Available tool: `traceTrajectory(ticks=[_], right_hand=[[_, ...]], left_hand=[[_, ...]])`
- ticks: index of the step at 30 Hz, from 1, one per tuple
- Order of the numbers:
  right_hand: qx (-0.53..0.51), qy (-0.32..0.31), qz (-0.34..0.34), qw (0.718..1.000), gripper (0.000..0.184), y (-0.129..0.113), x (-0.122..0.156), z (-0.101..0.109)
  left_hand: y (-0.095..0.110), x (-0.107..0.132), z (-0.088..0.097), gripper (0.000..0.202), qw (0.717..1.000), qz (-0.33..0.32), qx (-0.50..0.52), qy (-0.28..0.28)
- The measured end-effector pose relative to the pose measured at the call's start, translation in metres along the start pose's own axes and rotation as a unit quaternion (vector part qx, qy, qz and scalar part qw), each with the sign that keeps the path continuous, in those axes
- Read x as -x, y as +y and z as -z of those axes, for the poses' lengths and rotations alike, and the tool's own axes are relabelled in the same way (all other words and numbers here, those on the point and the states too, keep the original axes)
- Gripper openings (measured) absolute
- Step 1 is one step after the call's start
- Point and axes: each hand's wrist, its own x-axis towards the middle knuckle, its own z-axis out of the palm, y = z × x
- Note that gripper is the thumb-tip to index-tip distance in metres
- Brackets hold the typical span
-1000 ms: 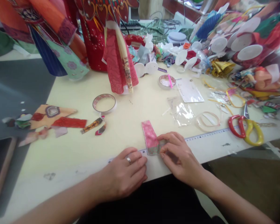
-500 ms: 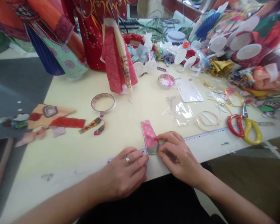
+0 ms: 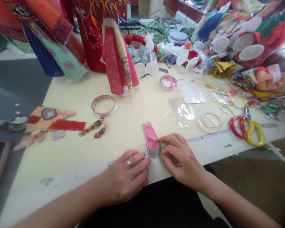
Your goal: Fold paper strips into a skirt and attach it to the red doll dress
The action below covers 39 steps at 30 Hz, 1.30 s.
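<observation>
A small pink patterned paper strip (image 3: 150, 139) lies flat on the cream table (image 3: 68, 158), its near end crossing a clear ruler (image 3: 211, 136) along the front edge. My right hand (image 3: 180, 158) has its fingertips curled and pressed on the strip's near right corner. My left hand (image 3: 127, 175), a ring on one finger, rests on the table just left of the strip with fingers curled, its fingertips close to the strip's lower edge. Nothing shows inside it.
Tape rolls (image 3: 103, 104) (image 3: 168, 82), paper scraps (image 3: 49, 122), plastic bags (image 3: 184, 114), and red and yellow scissors (image 3: 247, 129) lie around. A red paper-doll dress (image 3: 118, 60) and other costumes stand at the back, with white discs (image 3: 250, 52) and clutter at the right.
</observation>
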Motion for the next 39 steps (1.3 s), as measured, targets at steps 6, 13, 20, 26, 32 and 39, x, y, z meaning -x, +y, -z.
traceTrajectory(ticks=[6, 13, 20, 26, 32, 39], right_hand=[[0.008, 0.001, -0.002, 1.000, 0.013, -0.0006, 0.0013, 0.0009], [0.016, 0.004, -0.003, 1.000, 0.013, -0.0011, -0.0005, -0.0002], [0.016, 0.000, -0.003, 1.000, 0.013, 0.0002, -0.0009, -0.0003], [0.021, -0.001, 0.000, 1.000, 0.013, 0.0007, -0.0003, -0.0012], [0.029, -0.008, 0.001, 1.000, 0.013, 0.0005, 0.0001, -0.0003], [0.046, 0.001, 0.003, 0.999, 0.013, 0.0002, -0.0010, 0.0000]], left_hand=[[-0.0006, -0.0012, -0.0003, 0.018, 1.000, -0.003, -0.002, 0.005], [-0.0002, -0.0013, 0.0002, 0.018, 1.000, 0.001, 0.000, -0.002], [0.0008, -0.0042, 0.0022, 0.024, 0.999, 0.014, -0.014, -0.031], [0.0001, -0.0050, 0.0016, 0.031, 0.998, 0.016, -0.007, -0.054], [-0.0015, -0.0046, 0.0011, 0.035, 0.998, 0.015, -0.001, -0.061], [-0.0008, -0.0055, 0.0007, 0.036, 0.998, 0.020, -0.001, -0.056]])
